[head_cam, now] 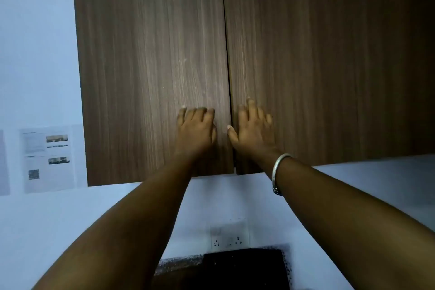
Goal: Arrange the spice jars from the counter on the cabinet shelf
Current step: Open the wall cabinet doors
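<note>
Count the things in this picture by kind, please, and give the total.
Cabinet doors: 3 (left door, middle door, right door)
Hands: 2 (left hand, right hand)
Bracelet: 1
Wall socket: 1
Printed sheet: 1
Spice jars: 0
Total: 8

- Cabinet doors (150,77): brown, with fine vertical wood-grain streaks, paler near the middle.
- Wall (37,54): plain pale blue-white.
- Bangle (279,172): silver.
- Socket plate (229,235): white.
- Paper sheet (47,158): white, with grey text and small dark pictures.
</note>
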The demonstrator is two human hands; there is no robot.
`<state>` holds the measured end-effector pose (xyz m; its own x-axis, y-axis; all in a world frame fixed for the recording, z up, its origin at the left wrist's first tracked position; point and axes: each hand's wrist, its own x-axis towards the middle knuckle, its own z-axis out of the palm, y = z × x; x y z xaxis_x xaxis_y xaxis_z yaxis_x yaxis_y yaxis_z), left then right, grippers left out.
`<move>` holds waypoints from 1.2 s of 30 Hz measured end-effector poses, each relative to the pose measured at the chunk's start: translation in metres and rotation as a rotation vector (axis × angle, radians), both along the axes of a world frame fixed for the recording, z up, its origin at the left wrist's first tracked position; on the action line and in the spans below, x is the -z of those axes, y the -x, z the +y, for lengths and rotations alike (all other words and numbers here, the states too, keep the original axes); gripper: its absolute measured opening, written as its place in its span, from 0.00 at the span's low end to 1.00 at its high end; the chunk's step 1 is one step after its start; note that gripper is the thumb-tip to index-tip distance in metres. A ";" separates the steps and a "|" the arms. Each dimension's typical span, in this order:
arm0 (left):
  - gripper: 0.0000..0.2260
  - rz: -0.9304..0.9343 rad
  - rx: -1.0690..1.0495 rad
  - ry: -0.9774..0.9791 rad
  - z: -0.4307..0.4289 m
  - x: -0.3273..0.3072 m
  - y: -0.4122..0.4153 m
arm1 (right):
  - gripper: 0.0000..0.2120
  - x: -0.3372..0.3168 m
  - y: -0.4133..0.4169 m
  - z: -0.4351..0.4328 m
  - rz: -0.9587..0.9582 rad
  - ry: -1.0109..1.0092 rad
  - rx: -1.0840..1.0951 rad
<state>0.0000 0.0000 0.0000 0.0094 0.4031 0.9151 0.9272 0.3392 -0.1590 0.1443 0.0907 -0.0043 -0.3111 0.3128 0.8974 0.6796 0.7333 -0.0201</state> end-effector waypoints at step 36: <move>0.03 -0.887 1.569 -0.094 0.048 0.003 -0.202 | 0.37 0.023 -0.156 -0.031 0.527 0.025 -0.306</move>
<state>0.2019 0.0483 -0.0028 -0.1621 0.4535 0.8764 0.1490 -0.8667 0.4760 0.3003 0.0595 -0.0273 0.0940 0.3026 0.9485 0.3318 0.8887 -0.3164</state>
